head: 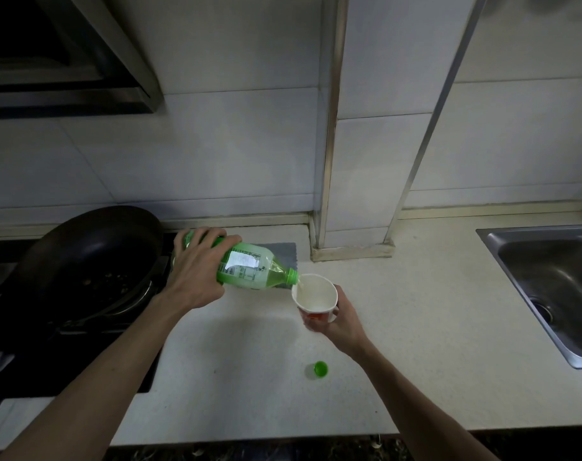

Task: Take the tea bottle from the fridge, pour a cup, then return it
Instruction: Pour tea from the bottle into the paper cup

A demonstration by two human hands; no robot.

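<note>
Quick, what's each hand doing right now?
Left hand: closed on the bottle, tipped, pouring.
Right hand: closed on the cup.

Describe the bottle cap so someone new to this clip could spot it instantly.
Start at the pale countertop between the stove and the steel sink. Near its front edge, below the paper cup held in the right hand, lies the bottle cap: small, round, bright green, lying alone.
</note>
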